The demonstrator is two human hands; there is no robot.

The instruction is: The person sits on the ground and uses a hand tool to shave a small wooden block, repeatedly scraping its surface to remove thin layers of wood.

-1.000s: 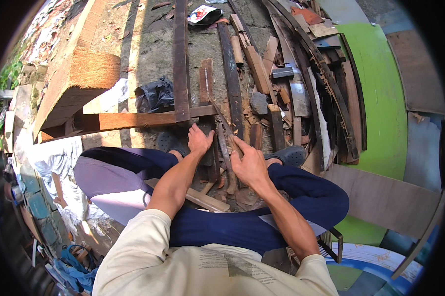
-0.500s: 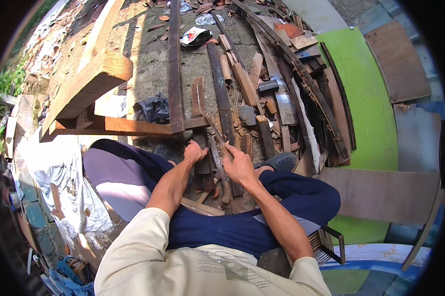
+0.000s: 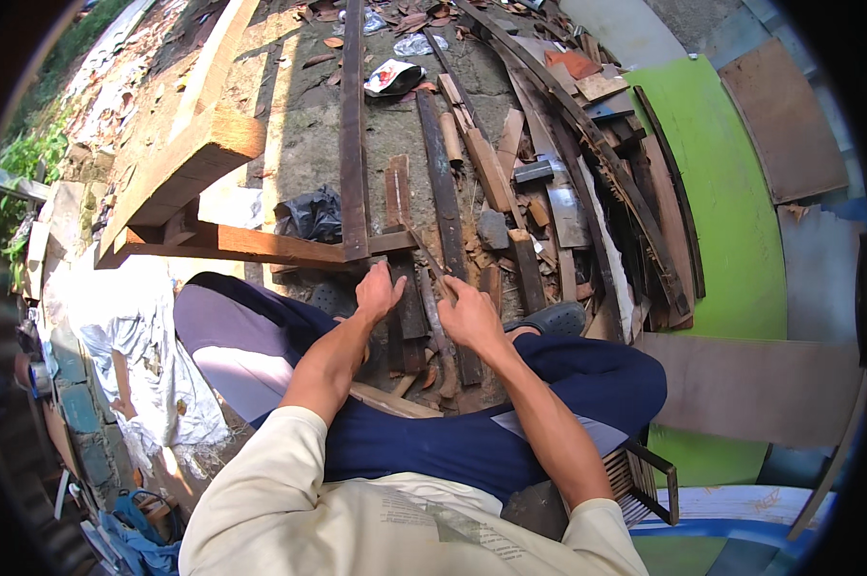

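Observation:
My right hand [image 3: 472, 312] is closed around the near end of a thin, dark, narrow tool [image 3: 421, 248]. The tool slants away to the left, its far end close to the short end of a wooden frame rail [image 3: 392, 242]; its exact kind is not clear. My left hand [image 3: 380, 291] is curled beside a dark wooden block [image 3: 409, 312] between my feet. Its fingers are bent together, and what they pinch, if anything, is too small to make out. The wooden frame [image 3: 251, 244], with a dark upright bar [image 3: 354, 134] and a thick pale beam [image 3: 184, 173], stands ahead and left.
Wood strips and offcuts [image 3: 491, 171] lie ahead and to the right. A black plastic bag [image 3: 311, 213] sits behind the frame rail. White cloth [image 3: 141, 350] is at left, a green board [image 3: 731, 202] at right. A small slatted wooden stand [image 3: 659, 480] is by my right knee.
My left hand has shifted slightly back from the frame rail's end. My right hand keeps its grip on the thin tool. The whole view has moved a little.

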